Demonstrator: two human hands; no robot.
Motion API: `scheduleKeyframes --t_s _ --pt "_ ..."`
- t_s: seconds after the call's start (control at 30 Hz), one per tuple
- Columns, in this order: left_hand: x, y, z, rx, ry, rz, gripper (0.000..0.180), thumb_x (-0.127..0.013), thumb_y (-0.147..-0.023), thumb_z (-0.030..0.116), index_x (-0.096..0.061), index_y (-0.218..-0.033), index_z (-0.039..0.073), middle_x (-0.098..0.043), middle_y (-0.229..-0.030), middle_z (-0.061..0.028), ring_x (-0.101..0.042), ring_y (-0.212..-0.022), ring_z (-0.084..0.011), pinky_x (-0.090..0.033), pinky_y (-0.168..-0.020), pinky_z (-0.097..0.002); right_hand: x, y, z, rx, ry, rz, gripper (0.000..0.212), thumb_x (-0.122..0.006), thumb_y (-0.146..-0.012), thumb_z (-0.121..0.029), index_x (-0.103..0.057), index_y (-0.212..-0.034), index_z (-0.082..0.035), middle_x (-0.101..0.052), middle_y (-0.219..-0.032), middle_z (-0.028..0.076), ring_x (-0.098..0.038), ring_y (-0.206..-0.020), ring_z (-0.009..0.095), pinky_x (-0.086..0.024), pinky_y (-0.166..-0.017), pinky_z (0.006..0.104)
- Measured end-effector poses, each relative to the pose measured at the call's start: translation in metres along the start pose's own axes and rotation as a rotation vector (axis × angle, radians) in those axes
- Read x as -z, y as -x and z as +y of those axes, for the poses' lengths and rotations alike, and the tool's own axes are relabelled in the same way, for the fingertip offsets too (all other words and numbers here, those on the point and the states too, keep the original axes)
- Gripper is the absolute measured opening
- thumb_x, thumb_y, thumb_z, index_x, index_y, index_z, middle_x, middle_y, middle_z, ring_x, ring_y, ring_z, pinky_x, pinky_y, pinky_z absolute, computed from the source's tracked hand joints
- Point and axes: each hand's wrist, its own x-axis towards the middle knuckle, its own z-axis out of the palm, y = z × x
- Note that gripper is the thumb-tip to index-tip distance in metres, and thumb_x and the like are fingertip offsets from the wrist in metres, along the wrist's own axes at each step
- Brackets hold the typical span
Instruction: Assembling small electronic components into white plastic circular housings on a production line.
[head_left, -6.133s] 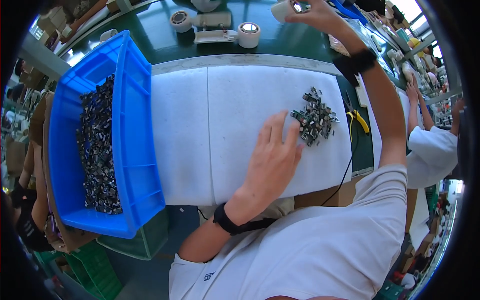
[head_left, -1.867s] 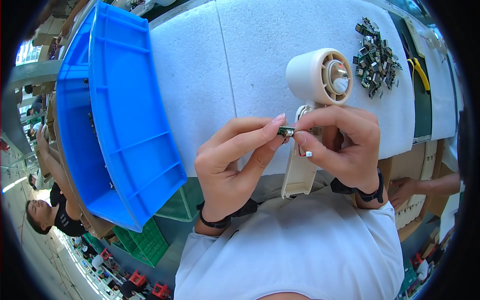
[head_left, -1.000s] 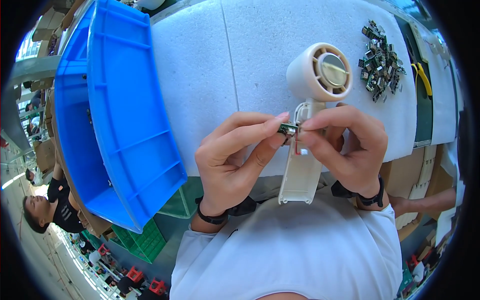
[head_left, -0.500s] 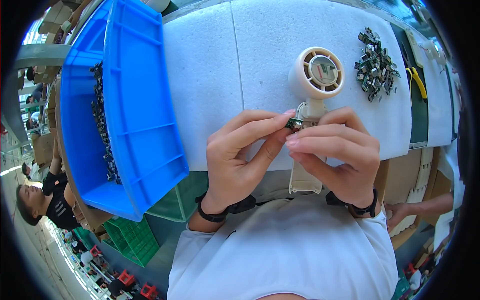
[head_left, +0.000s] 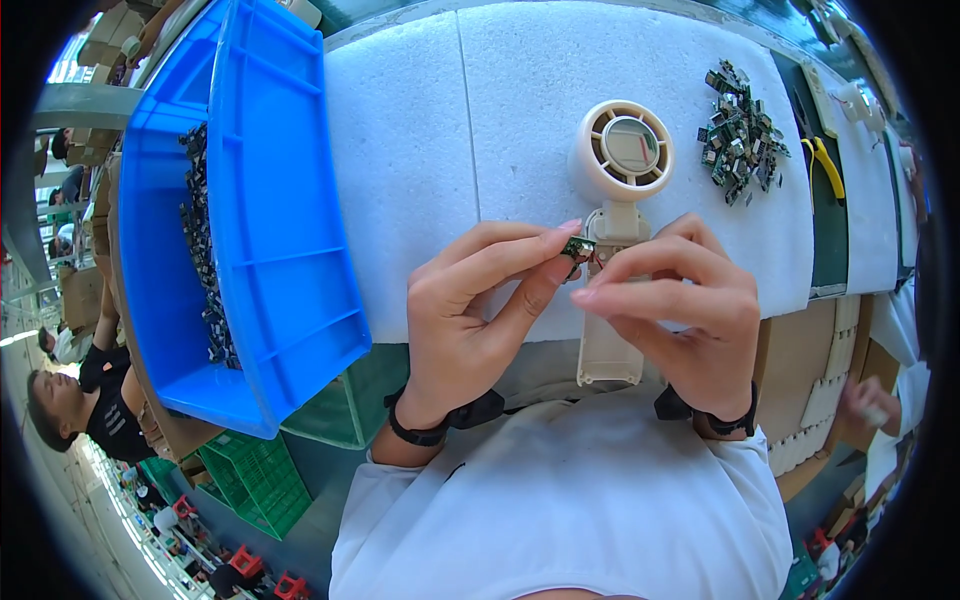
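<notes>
Between the thumb and fingers of my left hand [head_left: 465, 305] is a small green circuit board [head_left: 578, 246] with a metal part on it. My right hand [head_left: 690, 305] is closed in a pinch just right of the board; whatever its fingertips hold is hidden. Thin reddish wires [head_left: 599, 258] show between the two hands. Under them lies a cream handheld fan [head_left: 622, 150], its round grille head pointing away from me. Its handle [head_left: 611, 352] is opened up, running toward me beneath my right fingers, which cover part of it.
White foam sheets [head_left: 400, 130] cover the table. A heap of circuit boards [head_left: 742, 135] lies at far right, beside yellow-handled pliers [head_left: 826, 168]. At left a blue bin [head_left: 290, 220] holds many boards. A cardboard box [head_left: 800, 390] stands at right, near another person's hand [head_left: 872, 405].
My right fingertips have drawn slightly away from the board, baring wires beside it. The board stays in my left hand. The other person's hand at right has moved up and rightward.
</notes>
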Motion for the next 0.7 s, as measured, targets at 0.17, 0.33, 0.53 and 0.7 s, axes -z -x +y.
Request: scheduleKeyframes --t_s 0.17,0.33,0.53,0.7 --pt "0.001 0.000 0.002 -0.026 -0.051 -0.027 0.033 -0.067 -0.086 -0.012 -0.071 -0.116 0.001 -0.070 -0.106 -0.0137 -0.069 -0.093 -0.0177 -0.056 -0.078 -0.0263 -0.006 -0.001 -0.003 -0.205 -0.004 0.158 0.032 -0.081 -0.074 -0.001 -0.073 -0.104 -0.009 -0.074 -0.086 0.001 -0.053 -0.072 0.011 -0.039 -0.063 0.0248" --pt "0.002 0.002 0.003 -0.034 -0.133 -0.062 0.031 -0.067 -0.087 -0.012 -0.071 -0.115 -0.001 -0.068 -0.111 -0.0166 -0.066 -0.098 -0.0184 -0.054 -0.081 -0.0264 -0.011 0.000 0.003 -0.207 -0.036 0.217 0.029 -0.083 -0.077 -0.005 -0.067 -0.102 -0.007 -0.074 -0.083 0.000 -0.055 -0.070 0.007 -0.037 -0.061 0.0236" --pt "0.001 0.003 0.003 -0.054 -0.157 -0.055 0.031 -0.069 -0.086 -0.011 -0.071 -0.114 -0.001 -0.069 -0.109 -0.0162 -0.067 -0.096 -0.0188 -0.054 -0.080 -0.0262 -0.008 0.002 0.006 -0.181 0.014 0.199 0.031 -0.083 -0.076 -0.004 -0.066 -0.102 -0.007 -0.074 -0.083 0.000 -0.057 -0.072 0.006 -0.037 -0.061 0.0223" --pt "0.000 0.003 0.004 -0.159 -0.295 -0.058 0.030 -0.070 -0.083 -0.012 -0.072 -0.111 -0.002 -0.070 -0.105 -0.0169 -0.069 -0.091 -0.0208 -0.055 -0.076 -0.0265 -0.007 0.003 0.005 -0.173 0.023 0.169 0.028 -0.082 -0.077 -0.002 -0.064 -0.098 -0.007 -0.074 -0.083 0.001 -0.057 -0.072 0.005 -0.037 -0.061 0.0221"
